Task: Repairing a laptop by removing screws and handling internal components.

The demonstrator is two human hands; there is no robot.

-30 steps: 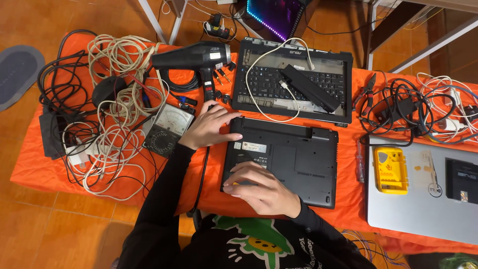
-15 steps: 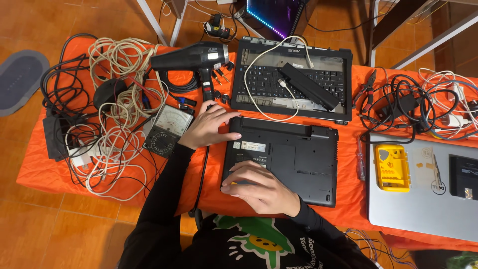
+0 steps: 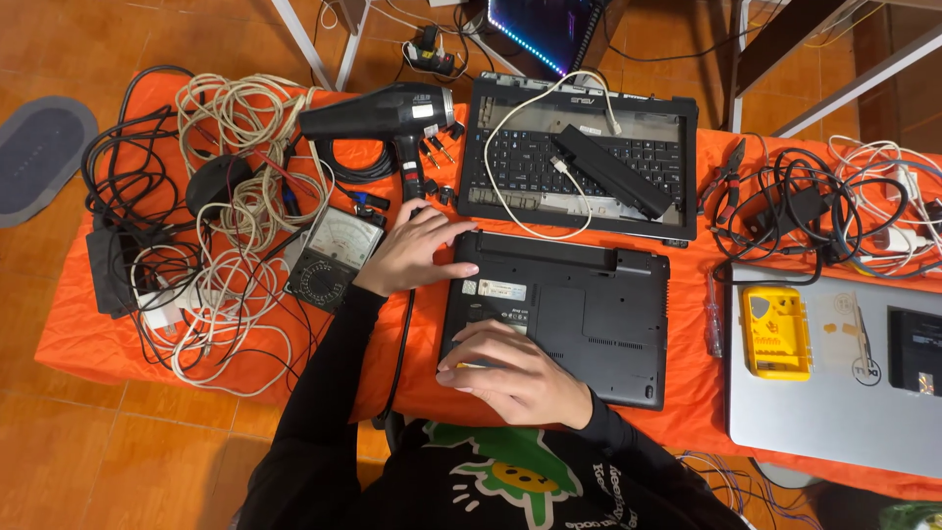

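Centrally, a black laptop (image 3: 559,314) lay upside down on the orange-covered desk (image 3: 88,334), near edge, bottom panel up. Left hand (image 3: 412,250) rested on its far-left corner, fingers (image 3: 446,236) loosely spread and flat on the casing, gripping nothing. Right hand (image 3: 515,373) lay palm-down on the near-left part of the base, fingers (image 3: 471,355) close together, pressing on the panel, not closed around anything. Both sleeves black. Just left of the left hand sat an analog multimeter (image 3: 334,257), tilted, half among a big tangle of white and black cables (image 3: 206,226). Far of the left hand lay a black hair dryer (image 3: 378,113), nozzle pointing left. Behind the flipped laptop lay a stripped laptop chassis (image 3: 579,157) with its keyboard showing, a black battery bar (image 3: 613,172) lying diagonally across it and a white cable (image 3: 510,137) looped over it. Right of that, pliers (image 3: 728,175) and a knot of black adapter leads (image 3: 795,211). At the near right lay a silver laptop (image 3: 834,393), lid closed, carrying a yellow tool case (image 3: 775,332); a screwdriver (image 3: 713,314) lay between the two laptops.
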